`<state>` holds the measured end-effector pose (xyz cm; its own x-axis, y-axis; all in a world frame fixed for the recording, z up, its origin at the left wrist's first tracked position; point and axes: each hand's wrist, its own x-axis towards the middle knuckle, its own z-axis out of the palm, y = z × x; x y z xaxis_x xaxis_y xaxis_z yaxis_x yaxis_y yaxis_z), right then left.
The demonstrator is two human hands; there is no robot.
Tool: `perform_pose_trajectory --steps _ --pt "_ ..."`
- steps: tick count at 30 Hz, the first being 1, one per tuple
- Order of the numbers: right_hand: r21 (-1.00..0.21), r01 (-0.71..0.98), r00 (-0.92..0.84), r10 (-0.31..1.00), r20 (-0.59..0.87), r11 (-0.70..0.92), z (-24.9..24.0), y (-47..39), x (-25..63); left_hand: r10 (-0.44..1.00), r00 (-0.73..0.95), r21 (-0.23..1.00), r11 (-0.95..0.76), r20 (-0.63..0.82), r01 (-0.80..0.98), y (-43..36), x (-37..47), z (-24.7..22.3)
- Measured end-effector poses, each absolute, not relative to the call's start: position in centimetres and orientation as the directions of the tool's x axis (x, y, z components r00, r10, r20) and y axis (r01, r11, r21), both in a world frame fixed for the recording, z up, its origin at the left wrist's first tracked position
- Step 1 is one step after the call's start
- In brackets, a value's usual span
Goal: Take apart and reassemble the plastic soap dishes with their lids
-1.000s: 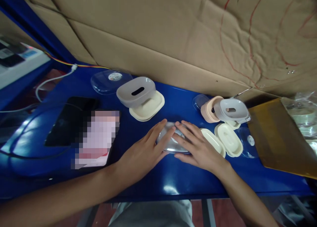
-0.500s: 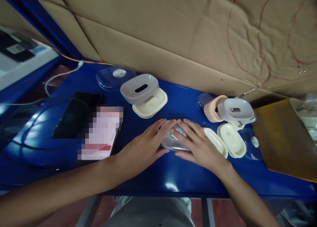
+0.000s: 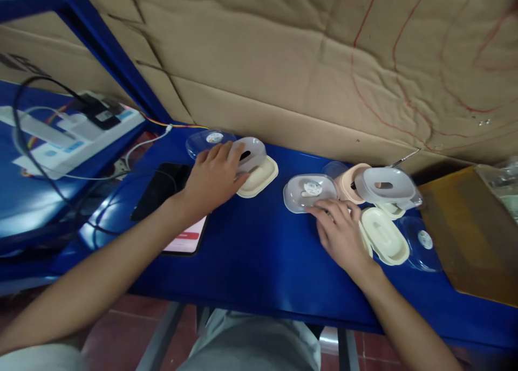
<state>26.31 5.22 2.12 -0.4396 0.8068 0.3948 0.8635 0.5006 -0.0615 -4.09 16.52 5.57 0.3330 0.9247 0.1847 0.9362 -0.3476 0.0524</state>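
My left hand [image 3: 214,179] bends over a grey oval plastic dish with a dark slot [image 3: 256,146], thumb apart from the fingers; I can't tell whether they grip it. A cream oval plastic tray [image 3: 263,179] lies just right of that thumb. My right hand [image 3: 342,233], fingers loosely curled, is at the near right edge of a grey oval dish under a clear lid with a round white label [image 3: 295,192]; whether I'm pinching it, I can't tell. Beyond this hand stands a peach oval plastic dish [image 3: 347,186].
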Motion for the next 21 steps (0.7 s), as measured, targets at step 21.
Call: perform_pose_trajectory --steps 21 --pt "-0.160 0.765 -0.572 0.772 0.277 0.624 2.2 4.4 26.0 0.886 0.433 -0.041 -0.432 0.165 0.901 11.7 -0.5 3.8"
